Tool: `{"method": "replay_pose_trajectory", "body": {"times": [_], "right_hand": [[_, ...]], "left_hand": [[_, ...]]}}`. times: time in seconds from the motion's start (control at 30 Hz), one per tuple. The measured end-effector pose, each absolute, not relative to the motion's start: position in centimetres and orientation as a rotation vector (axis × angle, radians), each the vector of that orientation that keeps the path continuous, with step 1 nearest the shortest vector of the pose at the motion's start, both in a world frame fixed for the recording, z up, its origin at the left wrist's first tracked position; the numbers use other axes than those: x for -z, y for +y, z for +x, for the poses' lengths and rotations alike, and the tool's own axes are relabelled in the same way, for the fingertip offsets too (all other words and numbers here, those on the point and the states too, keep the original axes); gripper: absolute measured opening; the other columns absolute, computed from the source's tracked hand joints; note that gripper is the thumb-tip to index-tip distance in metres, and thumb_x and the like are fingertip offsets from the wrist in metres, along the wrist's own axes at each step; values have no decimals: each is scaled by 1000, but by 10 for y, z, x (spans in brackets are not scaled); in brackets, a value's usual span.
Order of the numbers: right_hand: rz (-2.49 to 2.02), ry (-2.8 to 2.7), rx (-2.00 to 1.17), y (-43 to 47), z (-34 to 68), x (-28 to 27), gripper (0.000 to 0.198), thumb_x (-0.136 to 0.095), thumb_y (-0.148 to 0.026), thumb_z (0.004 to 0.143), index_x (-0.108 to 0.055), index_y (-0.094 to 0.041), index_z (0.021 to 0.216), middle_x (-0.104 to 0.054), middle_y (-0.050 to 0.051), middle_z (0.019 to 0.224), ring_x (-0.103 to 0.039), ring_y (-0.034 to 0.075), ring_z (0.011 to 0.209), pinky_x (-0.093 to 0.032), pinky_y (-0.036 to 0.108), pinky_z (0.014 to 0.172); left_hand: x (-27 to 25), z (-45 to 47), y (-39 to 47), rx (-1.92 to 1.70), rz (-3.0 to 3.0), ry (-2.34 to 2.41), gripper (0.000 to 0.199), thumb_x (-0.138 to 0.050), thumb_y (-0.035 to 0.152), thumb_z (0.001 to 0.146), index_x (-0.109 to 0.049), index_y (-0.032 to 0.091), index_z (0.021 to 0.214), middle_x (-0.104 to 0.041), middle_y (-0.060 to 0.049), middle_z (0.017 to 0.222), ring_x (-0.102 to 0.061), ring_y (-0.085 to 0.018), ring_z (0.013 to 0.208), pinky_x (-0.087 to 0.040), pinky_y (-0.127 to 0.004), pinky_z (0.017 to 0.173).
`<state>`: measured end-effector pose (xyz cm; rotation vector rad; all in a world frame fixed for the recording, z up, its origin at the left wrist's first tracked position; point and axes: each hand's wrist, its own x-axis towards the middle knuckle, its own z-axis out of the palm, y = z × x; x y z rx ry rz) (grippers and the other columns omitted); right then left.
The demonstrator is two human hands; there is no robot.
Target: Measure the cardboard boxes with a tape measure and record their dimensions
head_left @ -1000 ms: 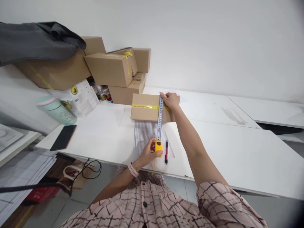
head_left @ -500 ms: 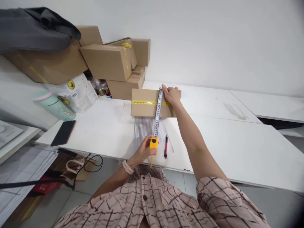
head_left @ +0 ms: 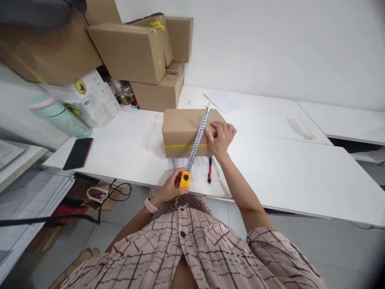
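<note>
My left hand point(head_left: 173, 188) is closed round a yellow tape measure point(head_left: 185, 179) near the table's front edge. Its metal blade point(head_left: 196, 145) is pulled out and runs slantwise over a small cardboard box point(head_left: 180, 122), with the hooked end near the box's far edge. A yellow strip crosses the front of the box. My right hand point(head_left: 223, 137) grips the box's right end, thumb toward the blade and fingers over the top. Printed sheets point(head_left: 198, 166) lie partly under the box, beside a red and black pen point(head_left: 209, 170).
Cardboard boxes point(head_left: 126, 50) are stacked at the back left. Before them stand avocado-printed cartons point(head_left: 98, 100) and a mint bottle point(head_left: 61, 116). A phone point(head_left: 78, 153) lies at the table's left end. Another paper point(head_left: 222, 101) lies behind the box.
My right hand has left the blade's hooked end and taken hold of the box's right end. More of the box's top now shows. The tape measure has shifted left, and the view has moved.
</note>
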<state>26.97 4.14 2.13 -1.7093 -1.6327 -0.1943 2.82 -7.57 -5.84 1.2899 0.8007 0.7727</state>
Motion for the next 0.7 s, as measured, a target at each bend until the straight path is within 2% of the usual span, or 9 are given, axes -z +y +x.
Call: {"method": "replay_pose_trajectory", "body": {"times": [0.07, 0.13, 0.2, 0.27, 0.33, 0.4, 0.47, 0.53, 0.7], "right_hand": [[-1698, -1673, 111, 30, 269, -12, 48, -37, -58, 99, -68, -25, 117, -65, 11, 130, -51, 31, 124, -19, 53, 116], [-1691, -1648, 11, 24, 270, -15, 53, -27, -55, 102, -69, -26, 115, -67, 9, 129, -51, 29, 126, -18, 53, 118], [-1690, -1549, -115, 26, 274, -27, 65, -12, -54, 103, -69, -27, 117, -68, 8, 126, -52, 28, 126, -25, 53, 116], [-1645, -1434, -256, 33, 281, -43, 73, -4, -58, 102, -66, -26, 125, -68, 10, 122, -56, 28, 122, -38, 51, 108], [-1512, -1370, -389, 43, 289, -58, 72, -14, -67, 99, -63, -25, 129, -68, 10, 115, -62, 26, 112, -49, 43, 94], [-1335, -1330, -514, 51, 298, -68, 64, -36, -72, 94, -66, -23, 121, -69, 8, 101, -67, 20, 94, -54, 34, 79], [-1182, -1277, -620, 54, 306, -73, 53, -58, -70, 87, -69, -21, 105, -68, 3, 86, -64, 13, 75, -53, 27, 66], [-1093, -1200, -687, 49, 313, -73, 43, -71, -62, 81, -69, -21, 93, -65, 0, 75, -59, 9, 63, -50, 23, 57], [-1040, -1018, -790, 17, 310, -52, 35, -78, -52, 77, -66, -22, 90, -63, -5, 69, -53, 6, 51, -46, 20, 49]], "left_hand": [[60, 29, -75, -767, 1296, 796, 71, -83, 33, 71, -47, 23, 131, -60, -8, 119, -60, -22, 103, -50, -33, 87], [62, 28, -74, -758, 1294, 787, 70, -83, 33, 71, -47, 23, 131, -60, -7, 118, -61, -22, 102, -50, -33, 86], [63, 28, -74, -737, 1310, 780, 69, -82, 32, 72, -46, 23, 130, -60, -7, 119, -61, -22, 103, -50, -32, 87], [62, 27, -73, -709, 1351, 773, 68, -82, 33, 72, -47, 23, 130, -60, -7, 119, -60, -22, 103, -49, -32, 88], [59, 26, -73, -673, 1400, 778, 69, -82, 35, 73, -46, 23, 131, -60, -7, 120, -60, -21, 104, -49, -33, 90], [54, 24, -75, -623, 1451, 797, 72, -82, 36, 74, -44, 23, 135, -58, -8, 124, -59, -22, 106, -48, -35, 93], [48, 21, -76, -577, 1495, 818, 76, -82, 36, 74, -43, 24, 138, -57, -9, 128, -59, -23, 110, -48, -37, 96], [42, 16, -78, -549, 1537, 837, 78, -82, 37, 74, -43, 24, 140, -57, -9, 131, -59, -24, 112, -48, -38, 98], [31, 3, -72, -601, 1707, 936, 88, -82, 36, 74, -38, 28, 149, -57, -9, 132, -58, -27, 118, -47, -43, 103]]}}
